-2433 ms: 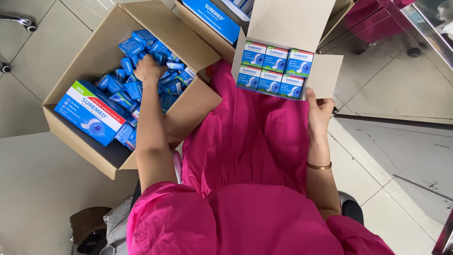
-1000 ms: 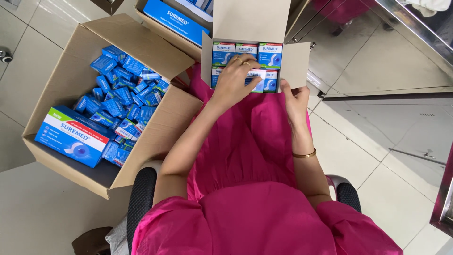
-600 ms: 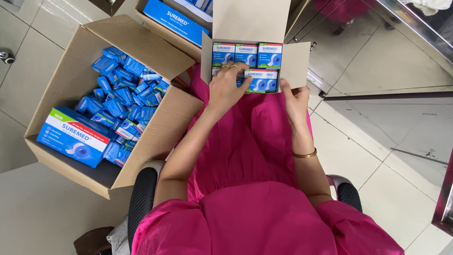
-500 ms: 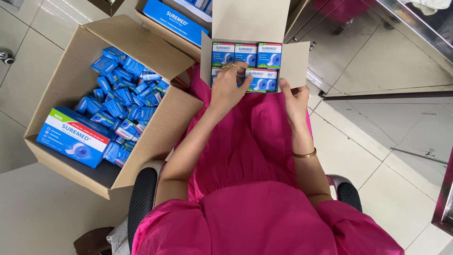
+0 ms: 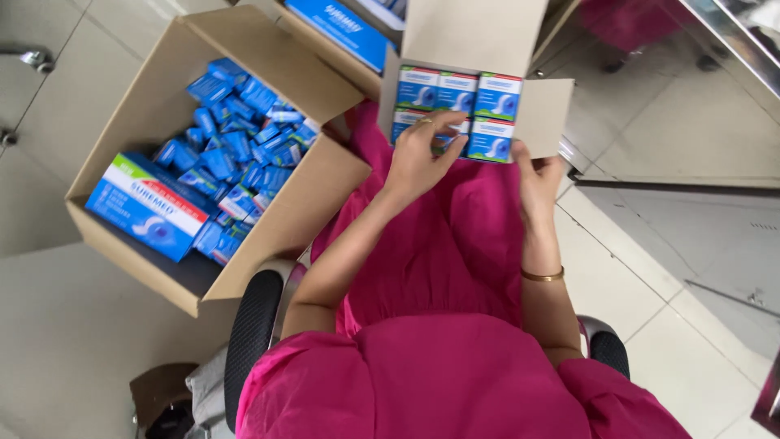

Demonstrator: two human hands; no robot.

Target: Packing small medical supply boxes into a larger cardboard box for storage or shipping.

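Head view, left to right. Far left: large brown carton (image 5: 268,236) on the floor, flaps open, full of loose small blue packs (image 5: 236,154) in a jumble; one bigger blue display box (image 5: 150,207) lying flat at its near-left corner, long axis running along the carton wall. Well apart from both hands.

Centre: left hand (image 5: 418,158) raised off the pink lap (image 5: 455,252), fingers (image 5: 443,122) curled and pinched on one small blue-and-white pack (image 5: 447,138) in the lower row of the small open box (image 5: 544,114). Grip narrow, closed on that pack; pack mostly hidden under the fingers, so seated or half-lifted: cannot tell. Lies straight ahead of the left hand, at the fingertips, lower row, middle slot.

Upper row: three packs upright, side by side, faces toward the camera, row axis left–right. Lower row: one pack visible at left edge, the held one, then one at right (image 5: 490,140).

Right: right hand (image 5: 536,175) under the small box's near-right corner, fingers up against its bottom edge and side flap, apparently steadying it; exact grip hidden. Gold bangle (image 5: 543,276) on that wrist.

Nearer hand to the held pack: left, already in contact. Right just beside, on the box only.
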